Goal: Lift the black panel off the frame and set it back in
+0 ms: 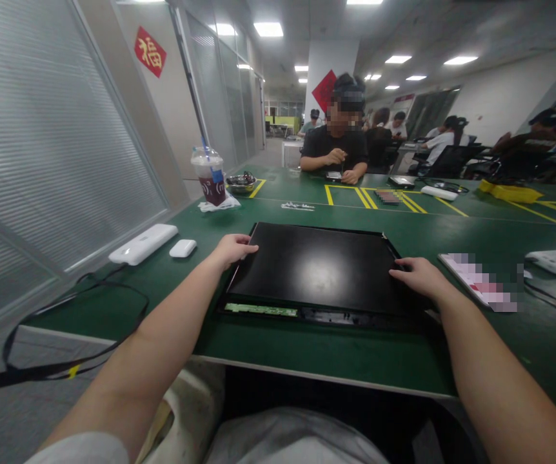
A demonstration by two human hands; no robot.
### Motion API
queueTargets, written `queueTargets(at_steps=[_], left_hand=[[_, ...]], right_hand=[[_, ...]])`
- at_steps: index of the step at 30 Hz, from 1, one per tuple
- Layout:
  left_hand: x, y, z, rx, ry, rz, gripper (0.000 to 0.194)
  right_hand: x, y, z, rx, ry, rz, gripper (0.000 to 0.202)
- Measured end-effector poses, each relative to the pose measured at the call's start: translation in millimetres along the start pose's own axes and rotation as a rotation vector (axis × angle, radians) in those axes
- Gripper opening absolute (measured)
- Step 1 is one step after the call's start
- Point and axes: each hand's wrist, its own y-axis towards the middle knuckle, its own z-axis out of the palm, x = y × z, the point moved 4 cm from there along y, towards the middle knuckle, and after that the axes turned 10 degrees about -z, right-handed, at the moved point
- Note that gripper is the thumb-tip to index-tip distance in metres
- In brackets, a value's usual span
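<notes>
A black flat display panel point(302, 264) lies on the green table in front of me, a bright ceiling reflection on its surface. My left hand point(234, 250) grips its left edge, thumb on top and fingers over the side. At the right edge, my right hand point(416, 274) holds it the same way, thumb on the face. Along the near side runs a black frame point(346, 316) with a green circuit board strip point(261, 310) at its left part. The undersides of both hands' grips are hidden.
A drink cup point(210, 180) stands on tissue at back left, beside a metal bowl point(242, 182). White power bank point(143, 243) and earbud case point(182, 248) lie left. A phone point(474, 280) lies right. Small parts point(298, 206) sit beyond the panel. A person point(336, 138) works across the table.
</notes>
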Motion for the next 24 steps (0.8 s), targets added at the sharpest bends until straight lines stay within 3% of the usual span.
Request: queueTargets(at_steps=[6, 16, 24], left_hand=[[-0.7, -2.4, -0.7, -0.084, 0.120, 0.001, 0.027], [2.3, 2.5, -2.7, -0.105, 0.196, 0.006, 0.031], [2.3, 9.1, -7.8, -0.143, 0.330, 0.173, 0.037]], right_hand=[[-1.1, 1.5, 2.4, 0.007, -0.045, -0.038, 0.044], [-2.9, 2.4, 4.3, 0.027, -0.038, -0.050, 0.043], [0.5, 2.3, 4.1, 0.018, -0.069, -0.058, 0.040]])
